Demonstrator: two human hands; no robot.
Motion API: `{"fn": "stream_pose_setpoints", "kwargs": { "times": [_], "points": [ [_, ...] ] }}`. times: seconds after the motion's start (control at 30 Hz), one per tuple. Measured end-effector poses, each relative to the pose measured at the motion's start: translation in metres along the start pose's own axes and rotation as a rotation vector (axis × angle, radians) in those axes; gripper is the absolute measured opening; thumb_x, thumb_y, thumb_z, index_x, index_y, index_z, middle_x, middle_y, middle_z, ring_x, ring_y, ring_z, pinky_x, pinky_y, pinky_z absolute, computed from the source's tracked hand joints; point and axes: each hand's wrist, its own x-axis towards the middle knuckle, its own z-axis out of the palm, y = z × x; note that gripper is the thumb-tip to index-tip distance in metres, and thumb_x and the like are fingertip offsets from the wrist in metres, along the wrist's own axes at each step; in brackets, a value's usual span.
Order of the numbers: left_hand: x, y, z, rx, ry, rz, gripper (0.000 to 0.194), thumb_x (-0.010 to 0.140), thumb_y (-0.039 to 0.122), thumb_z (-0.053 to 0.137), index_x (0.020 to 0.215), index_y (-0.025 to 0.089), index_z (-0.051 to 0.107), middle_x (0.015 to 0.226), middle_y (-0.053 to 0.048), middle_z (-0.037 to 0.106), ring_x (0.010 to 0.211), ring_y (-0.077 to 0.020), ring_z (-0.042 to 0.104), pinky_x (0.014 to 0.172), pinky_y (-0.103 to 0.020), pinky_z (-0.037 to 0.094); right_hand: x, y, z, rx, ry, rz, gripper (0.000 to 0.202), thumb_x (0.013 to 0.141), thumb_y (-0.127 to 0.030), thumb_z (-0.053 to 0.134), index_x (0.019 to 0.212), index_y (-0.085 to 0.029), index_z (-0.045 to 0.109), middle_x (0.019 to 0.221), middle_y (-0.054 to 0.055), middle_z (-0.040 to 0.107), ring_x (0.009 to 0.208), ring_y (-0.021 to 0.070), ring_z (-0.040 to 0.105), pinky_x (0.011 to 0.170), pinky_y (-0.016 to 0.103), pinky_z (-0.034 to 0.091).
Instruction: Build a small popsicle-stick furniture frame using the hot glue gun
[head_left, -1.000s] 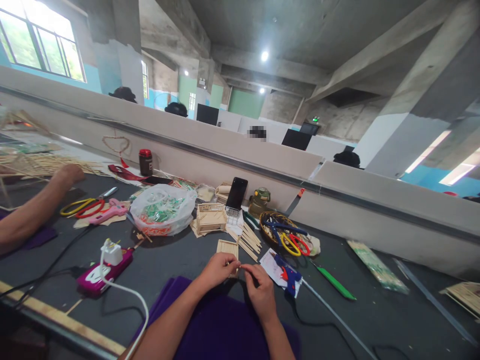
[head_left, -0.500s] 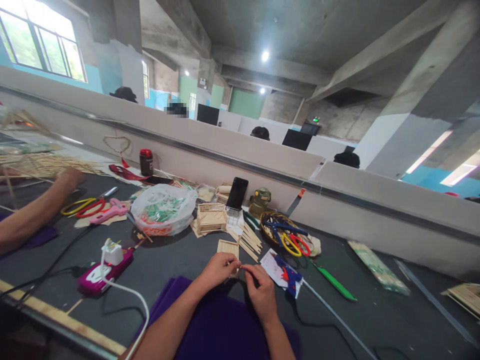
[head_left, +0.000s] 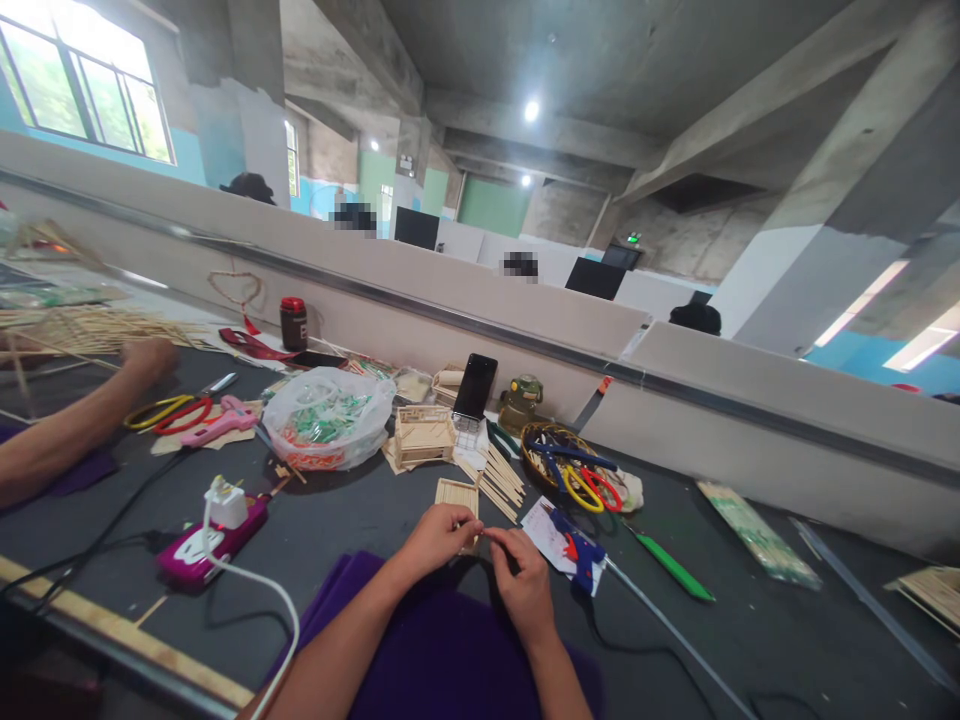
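- The left hand [head_left: 439, 535], at bottom centre of the frame, has its thumb and forefinger drawn narrowly together at the tips; anything pinched there is too small to tell.
- The right hand [head_left: 523, 582] meets it fingertip to fingertip, or nearly so, fingers bent; I cannot tell what they grip.
- The small wooden frame [head_left: 457, 494] lies at lower centre, partly hidden behind the left hand's fingers; contact is unclear.
- Loose wooden sticks [head_left: 498, 482] fan out just above the hands, below the upright phone [head_left: 475, 386].
- A slatted wooden box [head_left: 424, 436] sits left of the phone, beside the plastic bag [head_left: 328, 418].
- Right of centre, the blue glue gun [head_left: 583, 553] rests on white paper [head_left: 541, 524], near a basket [head_left: 534, 470] holding pliers and scissors.
- A co-worker's hand [head_left: 150, 360] is at the left edge.
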Motion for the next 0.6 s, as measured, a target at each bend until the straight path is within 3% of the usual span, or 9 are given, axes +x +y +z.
{"fn": "stream_pose_setpoints", "kwargs": {
  "times": [0.27, 0.6],
  "points": [
    [0.0004, -0.0023, 0.0013, 0.008, 0.013, 0.006, 0.038, 0.085, 0.039, 0.045, 0.064, 0.013, 0.064, 0.055, 0.002, 0.054, 0.055, -0.0093, 0.044, 0.051, -0.019, 0.029, -0.0002, -0.0011, -0.0005, -0.006, -0.006, 0.007, 0.024, 0.090, -0.021, 0.045, 0.100, -0.024, 0.066, 0.086, 0.004, 0.065, 0.084, 0.0181, 0.059, 0.077, 0.029, 0.047],
    [-0.0003, 0.0002, -0.0002, 0.007, 0.012, 0.018, 0.038, 0.085, 0.039, 0.045, 0.067, 0.013, 0.066, 0.058, 0.001, 0.059, 0.057, -0.0100, 0.048, 0.053, -0.019, 0.031, 0.0001, -0.0028, -0.0011, -0.006, -0.003, -0.002, 0.023, 0.089, -0.021, 0.046, 0.100, -0.024, 0.066, 0.087, 0.004, 0.066, 0.084, 0.0180, 0.060, 0.077, 0.029, 0.047]
  ]
}}
